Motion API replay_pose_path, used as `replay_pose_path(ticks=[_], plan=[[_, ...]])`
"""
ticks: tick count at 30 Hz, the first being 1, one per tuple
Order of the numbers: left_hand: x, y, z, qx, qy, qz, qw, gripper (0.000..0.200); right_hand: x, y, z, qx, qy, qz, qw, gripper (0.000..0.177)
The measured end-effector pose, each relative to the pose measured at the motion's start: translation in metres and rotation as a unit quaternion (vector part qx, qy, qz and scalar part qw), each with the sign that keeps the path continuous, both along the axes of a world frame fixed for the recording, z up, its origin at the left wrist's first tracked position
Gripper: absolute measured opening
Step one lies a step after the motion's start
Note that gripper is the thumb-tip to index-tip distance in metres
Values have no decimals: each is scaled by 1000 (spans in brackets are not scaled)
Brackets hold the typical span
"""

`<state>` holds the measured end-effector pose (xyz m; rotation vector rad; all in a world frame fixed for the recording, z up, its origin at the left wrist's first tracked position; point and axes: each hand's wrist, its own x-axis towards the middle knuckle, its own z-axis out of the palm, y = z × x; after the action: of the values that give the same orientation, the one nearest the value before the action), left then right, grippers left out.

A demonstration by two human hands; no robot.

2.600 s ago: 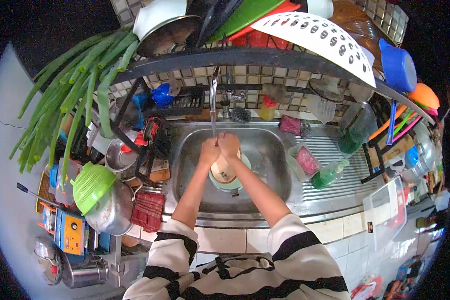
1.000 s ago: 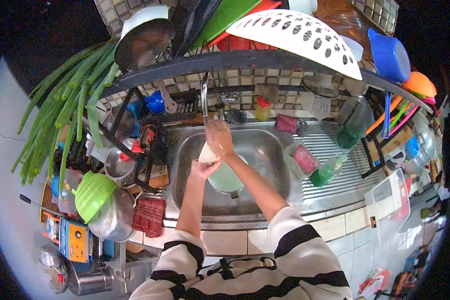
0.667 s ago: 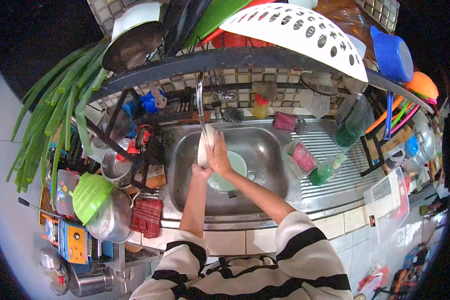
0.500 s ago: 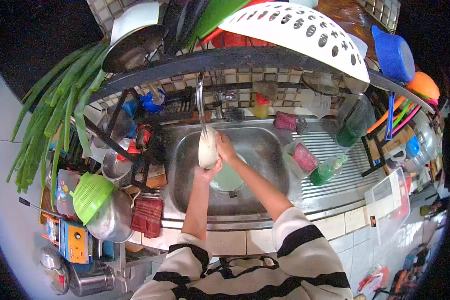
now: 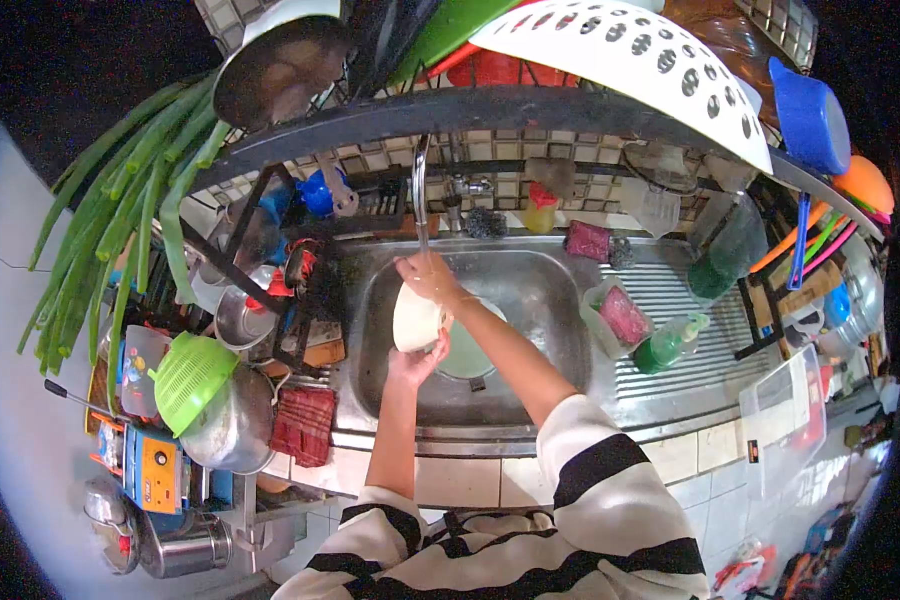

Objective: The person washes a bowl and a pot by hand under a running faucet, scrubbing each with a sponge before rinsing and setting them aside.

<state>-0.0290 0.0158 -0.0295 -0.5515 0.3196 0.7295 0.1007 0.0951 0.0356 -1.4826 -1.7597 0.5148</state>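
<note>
A cream-white bowl [image 5: 410, 322] is tilted on its side under the faucet [image 5: 421, 190], over the left half of the steel sink [image 5: 530, 405]. My left hand [image 5: 419, 362] grips its lower edge from below. Across its upper rim lies my right hand [image 5: 428, 278], fingers bent over the edge, directly beneath the spout. Water runs down onto this hand. Below the bowl, a pale round dish [image 5: 480, 350] rests in the basin, partly hidden by my right forearm.
On the ribbed drainboard stand a green soap bottle [image 5: 670, 343] and a container with a pink sponge [image 5: 623, 315]. A dark rack [image 5: 490, 112] spans above, carrying a white perforated basket [image 5: 640, 50]. Left are a green colander [image 5: 192, 383], a pot [image 5: 232, 425] and a red cloth [image 5: 303, 425].
My right hand has moved from the bowl's right side up onto its top rim. The bowl has turned and sits slightly lower, away from the spout. The camera view has shifted a little.
</note>
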Motion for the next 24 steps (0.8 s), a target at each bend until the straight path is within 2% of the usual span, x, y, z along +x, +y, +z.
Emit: replay_pose_path(ticks=[2, 4, 5, 6, 7, 9, 10, 11, 12, 13, 14, 15, 16, 17, 18, 19, 20, 21, 23, 24], plan=[[-2, -3, 6, -11, -8, -11, 1000, 44, 7, 17, -37, -28, 37, -22, 999, 43], [-3, -4, 4, -3, 10, -18, 1000, 44, 18, 16, -49, -53, 75, -46, 995, 42], [-3, -4, 3, 4, 29, -26, 999, 44, 26, 8, -52, -177, 324, 12, 929, 41], [-2, -6, 6, 4, 29, -26, 999, 44, 29, -1, -52, -285, 545, 68, 786, 40], [-1, -8, 9, 13, 25, -32, 999, 46, 30, -7, -51, -284, 545, 68, 786, 40], [1, -8, 12, 22, 21, -40, 999, 48, 31, -18, -48, -201, 597, -42, 775, 48], [2, -7, 11, 18, -49, -68, 996, 49, 37, -13, -65, -201, 597, -42, 775, 48], [3, -5, 10, 14, -118, -96, 988, 51, 45, -8, -81, -202, 565, -109, 792, 49], [6, -4, 13, 14, -118, -97, 988, 51, 54, 4, -110, -201, 530, -175, 805, 50], [10, -4, 17, 72, 27, -104, 992, 52, 65, 24, -153, -174, 462, -215, 843, 55], [15, -4, 19, 129, 170, -108, 971, 54, 64, 14, -140, -173, 461, -216, 843, 55], [18, -4, 17, 128, 170, -109, 971, 54, 61, -4, -113, -167, 513, -226, 811, 57], [21, -3, 11, 177, 263, -93, 944, 57, 60, -16, -97, -160, 562, -235, 777, 60], [25, 0, 6, 225, 352, -76, 905, 61, 62, -17, -96, -159, 561, -236, 777, 60], [32, 5, -1, 226, 351, -78, 905, 61, 65, -16, -98, -180, 531, -283, 778, 60], [42, 12, -6, 264, 392, 44, 880, 57, 68, -15, -105, -200, 499, -330, 776, 60], [49, 16, -12, 296, 425, 166, 839, 53, 73, -16, -113, -200, 498, -333, 775, 60], [48, 20, -13, 297, 423, 164, 840, 53, 78, -19, -117, -213, 470, -351, 782, 59], [41, 31, -13, 433, 571, 83, 692, 42, 86, -27, -125, -222, 440, -371, 787, 57], [41, 31, -6, 434, 569, 81, 693, 42, 87, -37, -124, -181, 502, -358, 766, 54]])
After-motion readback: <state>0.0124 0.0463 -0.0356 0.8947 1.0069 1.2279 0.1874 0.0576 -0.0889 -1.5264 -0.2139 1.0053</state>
